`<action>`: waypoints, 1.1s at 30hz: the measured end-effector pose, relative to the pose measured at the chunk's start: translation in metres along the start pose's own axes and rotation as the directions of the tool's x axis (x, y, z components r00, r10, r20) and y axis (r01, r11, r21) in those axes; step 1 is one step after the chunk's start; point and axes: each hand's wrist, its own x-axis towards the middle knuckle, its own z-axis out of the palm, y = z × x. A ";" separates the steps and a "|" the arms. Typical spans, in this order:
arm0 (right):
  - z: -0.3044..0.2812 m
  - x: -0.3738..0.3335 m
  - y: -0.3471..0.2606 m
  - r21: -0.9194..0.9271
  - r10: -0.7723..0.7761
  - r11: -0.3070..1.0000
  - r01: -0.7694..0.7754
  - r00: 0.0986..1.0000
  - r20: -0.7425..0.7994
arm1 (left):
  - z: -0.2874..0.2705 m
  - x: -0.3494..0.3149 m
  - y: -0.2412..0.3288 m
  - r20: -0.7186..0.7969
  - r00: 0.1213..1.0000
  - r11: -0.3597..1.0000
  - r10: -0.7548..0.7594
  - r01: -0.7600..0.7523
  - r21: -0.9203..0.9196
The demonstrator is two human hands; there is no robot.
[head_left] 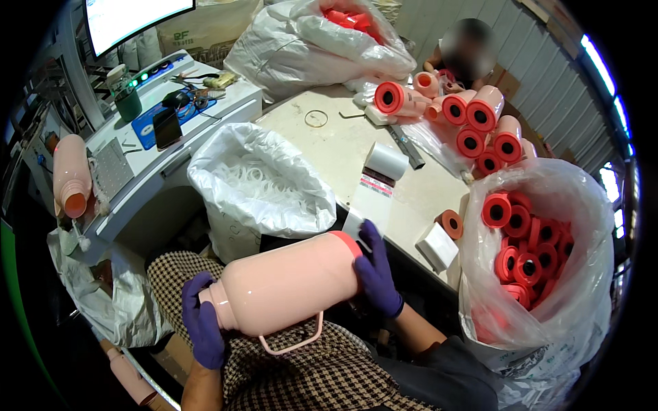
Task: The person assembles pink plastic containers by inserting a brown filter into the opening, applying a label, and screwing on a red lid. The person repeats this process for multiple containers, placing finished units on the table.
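Observation:
A large pink thermos jug [295, 281] lies sideways over my lap, its handle [301, 339] turned toward me and a red ring [345, 245] around its base end. My left hand [202, 322], in a purple glove, is closed around the jug's neck at the left. At the base end is my right hand [378, 272], also gloved in purple, with fingers stretched out beside the red ring; whether the palm touches it I cannot tell. Just beyond the jug, a white sack [260, 185] holds many clear rings.
A label roll [386, 162] lies on the table [312, 140], with a white box [437, 245] nearer the edge. Right, a plastic bag [582, 274] holds red parts. Several pink jugs [473, 113] are stacked at the far right, near another person [466, 58]. A phone [167, 129] lies left.

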 end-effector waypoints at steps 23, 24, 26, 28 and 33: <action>-0.102 0.241 0.031 -0.039 -0.361 0.929 0.368 0.881 -0.304 | 0.040 0.043 -0.003 0.076 0.997 1.000 -0.020 0.018 0.023; -0.106 0.273 0.046 -0.031 -0.339 0.937 0.347 0.890 -0.306 | 0.033 0.035 -0.010 0.038 0.999 0.998 -0.032 0.029 0.063; -0.099 0.337 0.086 0.004 -0.292 0.952 0.306 0.912 -0.289 | 0.011 0.019 -0.019 -0.063 0.997 0.986 -0.050 0.059 0.154; -0.142 0.405 0.146 -0.509 -0.557 0.760 0.404 0.809 -0.190 | -0.007 0.005 -0.028 -0.187 0.970 0.977 -0.159 0.182 0.115; -0.172 0.469 0.171 -0.893 -0.534 0.357 0.274 0.844 0.045 | -0.084 -0.040 -0.033 -0.280 0.956 0.832 0.085 0.086 0.548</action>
